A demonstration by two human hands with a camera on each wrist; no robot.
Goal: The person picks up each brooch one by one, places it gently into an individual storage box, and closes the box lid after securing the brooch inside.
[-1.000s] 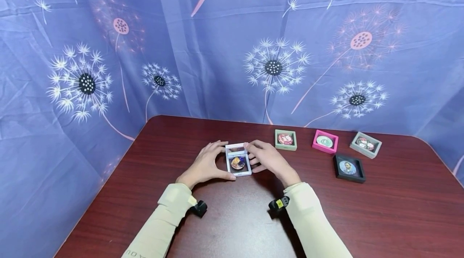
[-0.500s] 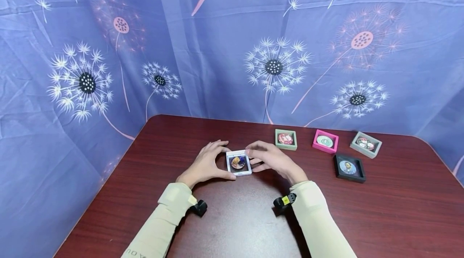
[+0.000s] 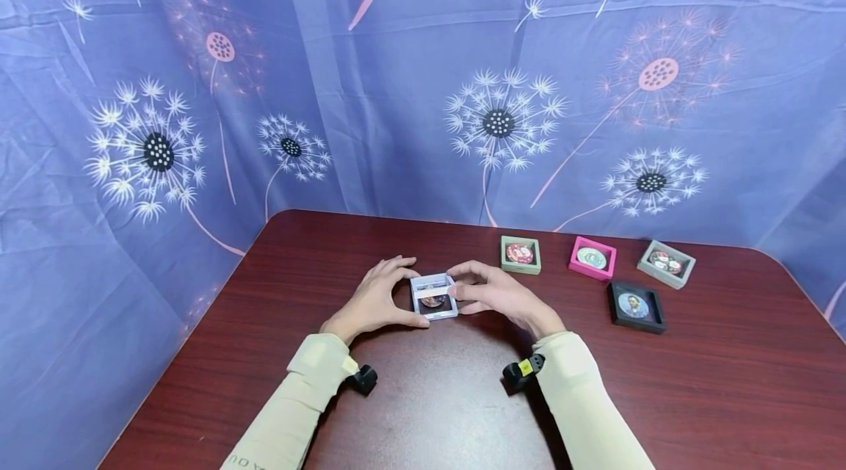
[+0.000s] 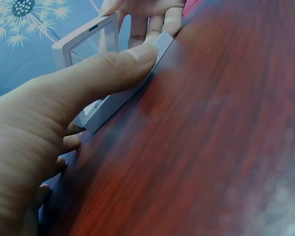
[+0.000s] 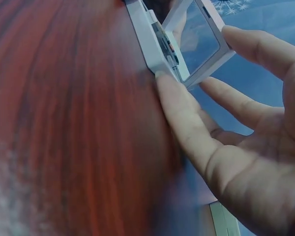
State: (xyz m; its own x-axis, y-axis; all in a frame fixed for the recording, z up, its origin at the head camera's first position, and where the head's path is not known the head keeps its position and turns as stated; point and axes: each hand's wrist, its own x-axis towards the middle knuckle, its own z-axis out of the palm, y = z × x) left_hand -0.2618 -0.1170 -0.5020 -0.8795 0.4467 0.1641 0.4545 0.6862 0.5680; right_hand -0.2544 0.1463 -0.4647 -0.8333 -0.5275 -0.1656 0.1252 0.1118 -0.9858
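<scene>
A small white hinged display case stands on the table with its clear-windowed lid tilted partway over the base. Inside the base lies a round printed badge, partly covered by the lid in the head view. My left hand holds the base from the left, thumb along the front wall and fingers behind. From the right, my right hand has a fingertip on the free edge of the lid. Another fingertip of that hand sits at the base's corner in the right wrist view.
At the back right of the dark red table lie a green case, a pink case, a grey case and a black case, each with a round badge. A blue dandelion curtain hangs behind.
The lid has swung forward from standing up behind the base to leaning over it, with the right hand's fingertip following it. My left hand and the base have stayed in place.
</scene>
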